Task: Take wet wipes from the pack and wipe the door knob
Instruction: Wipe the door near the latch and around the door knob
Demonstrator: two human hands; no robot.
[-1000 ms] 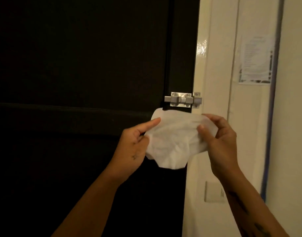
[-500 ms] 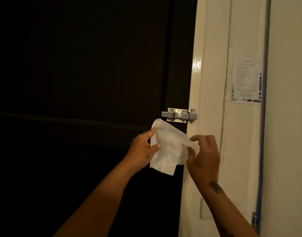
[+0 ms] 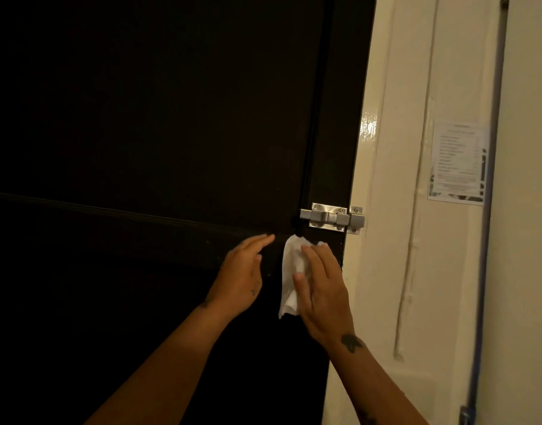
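A white wet wipe (image 3: pixel 289 271) hangs against the dark door (image 3: pixel 159 124), just below the silver slide bolt (image 3: pixel 332 219). My right hand (image 3: pixel 321 292) lies over the wipe with fingers spread, thumb and palm holding it against the door. My left hand (image 3: pixel 243 271) is a little to the left of the wipe, fingers apart, holding nothing and not touching the wipe. No door knob shows; whatever lies under the wipe and my right hand is hidden. No wipe pack is in view.
The cream door frame (image 3: pixel 383 179) runs down the right of the door. A printed paper notice (image 3: pixel 458 162) is stuck on the wall beyond it. A blue pipe (image 3: pixel 484 271) runs down the wall at far right.
My left hand let go of the wipe and moved left. My right hand pressed the wipe onto the door under the bolt. The view rose and moved closer to the door.
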